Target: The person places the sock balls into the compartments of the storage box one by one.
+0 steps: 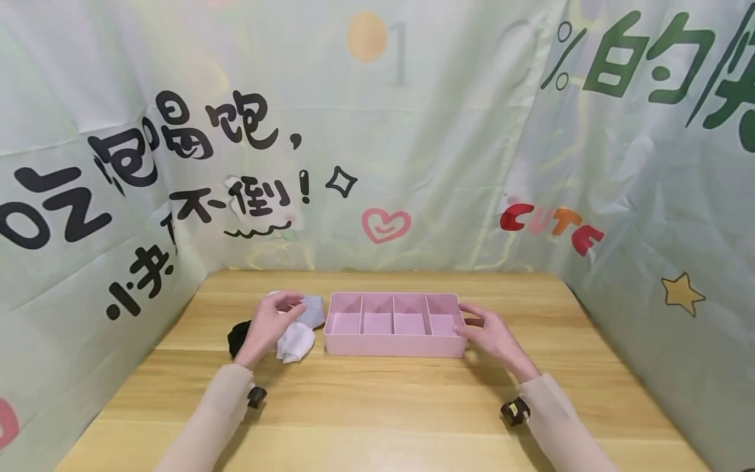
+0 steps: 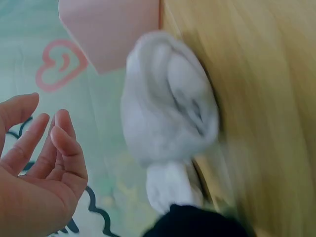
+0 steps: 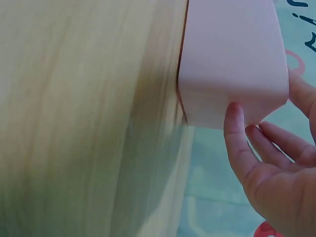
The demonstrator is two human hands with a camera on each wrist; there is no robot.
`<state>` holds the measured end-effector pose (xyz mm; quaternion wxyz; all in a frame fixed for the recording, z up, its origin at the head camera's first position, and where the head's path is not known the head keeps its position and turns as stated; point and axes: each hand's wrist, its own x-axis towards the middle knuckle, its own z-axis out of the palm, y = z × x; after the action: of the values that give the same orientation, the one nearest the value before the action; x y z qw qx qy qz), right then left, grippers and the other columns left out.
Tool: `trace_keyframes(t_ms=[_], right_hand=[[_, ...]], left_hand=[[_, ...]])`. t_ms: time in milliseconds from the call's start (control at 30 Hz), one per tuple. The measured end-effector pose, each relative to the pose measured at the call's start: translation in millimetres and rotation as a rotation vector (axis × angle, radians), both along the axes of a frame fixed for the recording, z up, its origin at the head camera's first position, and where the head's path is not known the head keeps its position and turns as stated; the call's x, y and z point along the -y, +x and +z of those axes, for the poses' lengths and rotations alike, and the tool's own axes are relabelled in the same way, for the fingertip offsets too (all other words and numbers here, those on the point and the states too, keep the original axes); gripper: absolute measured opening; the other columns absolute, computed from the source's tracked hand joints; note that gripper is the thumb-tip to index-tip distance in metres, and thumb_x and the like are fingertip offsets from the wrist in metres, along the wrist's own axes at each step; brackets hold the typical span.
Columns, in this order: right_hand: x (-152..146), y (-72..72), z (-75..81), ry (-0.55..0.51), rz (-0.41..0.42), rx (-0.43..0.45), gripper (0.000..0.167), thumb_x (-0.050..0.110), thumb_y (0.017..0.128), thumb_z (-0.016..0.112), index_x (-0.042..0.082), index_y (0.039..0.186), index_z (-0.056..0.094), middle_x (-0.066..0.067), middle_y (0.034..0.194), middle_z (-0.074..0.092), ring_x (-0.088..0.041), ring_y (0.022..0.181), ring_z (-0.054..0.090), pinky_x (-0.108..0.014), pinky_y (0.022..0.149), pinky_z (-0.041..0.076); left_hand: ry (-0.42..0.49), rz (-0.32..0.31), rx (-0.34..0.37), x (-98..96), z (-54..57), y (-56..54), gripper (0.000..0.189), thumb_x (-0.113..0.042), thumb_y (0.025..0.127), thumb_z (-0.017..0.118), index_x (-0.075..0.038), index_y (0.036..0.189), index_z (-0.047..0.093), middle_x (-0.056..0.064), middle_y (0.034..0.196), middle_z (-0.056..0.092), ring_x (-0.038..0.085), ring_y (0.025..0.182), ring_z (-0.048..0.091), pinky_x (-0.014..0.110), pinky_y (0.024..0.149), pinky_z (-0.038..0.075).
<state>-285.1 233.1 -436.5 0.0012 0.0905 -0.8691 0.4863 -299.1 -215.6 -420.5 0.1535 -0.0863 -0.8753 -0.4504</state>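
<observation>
pink box (image 1: 394, 346) | black cloth (image 1: 238, 337) | white cloth (image 1: 295, 342) | grey cloth (image 1: 315, 312) | wood-grained table (image 1: 377, 410)

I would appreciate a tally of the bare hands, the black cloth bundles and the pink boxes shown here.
Bare hands (left hand, right hand): 2
Black cloth bundle: 1
Pink box: 1
Total: 4

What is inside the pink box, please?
In the pink box, three dividers and the pink floor of four compartments show; no object is visible there. The front wall hides the nearest strip of floor, so I cannot tell about that part.
</observation>
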Motion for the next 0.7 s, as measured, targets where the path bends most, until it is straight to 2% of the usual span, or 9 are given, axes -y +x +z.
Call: trace_keyframes(t_ms=[300,500,600,700], right_hand=[[-1.0,2.2,2.1,0.034,0.048,0.034,0.065,0.02,0.093,0.068,0.001,0.148,0.039,-0.028,0.144,0.048,-0.043,0.129,0.05,-0.047,0.096,0.05],[0.1,1.4,2.9,0.059,0.046,0.043,0.065,0.02,0.094,0.066,0.0,0.149,0.037,-0.03,0.143,0.047,-0.044,0.13,0.049,-0.05,0.097,0.049],[-0.3,1.6,2.8,0.057,0.045,0.049,0.064,0.019,0.095,0.066,-0.001,0.149,0.037,-0.03,0.142,0.048,-0.044,0.13,0.049,-0.048,0.096,0.05],[-0.6,2.1,2.2,0.047,0.047,0.053,0.064,0.018,0.095,0.066,-0.001,0.149,0.037,-0.03,0.142,0.048,-0.044,0.129,0.05,-0.047,0.095,0.051]], left_hand=[[0.021,0.074,0.045,29.2,-4.5,6.3,0.032,-0.025,0.089,0.073,-0.006,0.114,0.071,0.01,0.108,0.073,0.02,0.099,0.063,0.024,0.08,0.048],[0.057,0.129,0.07,47.2,-5.7,9.5,0.036,-0.025,0.088,0.074,-0.004,0.117,0.07,0.015,0.114,0.07,0.025,0.106,0.061,0.019,0.083,0.043],[0.081,0.144,0.106,55.6,-5.3,9.9,0.041,-0.027,0.088,0.074,-0.004,0.122,0.068,0.017,0.123,0.067,0.028,0.113,0.059,0.02,0.087,0.042],[0.082,0.158,0.139,63.8,-5.2,9.3,0.044,-0.028,0.088,0.074,-0.005,0.126,0.066,0.017,0.129,0.064,0.031,0.12,0.055,0.027,0.092,0.041]])
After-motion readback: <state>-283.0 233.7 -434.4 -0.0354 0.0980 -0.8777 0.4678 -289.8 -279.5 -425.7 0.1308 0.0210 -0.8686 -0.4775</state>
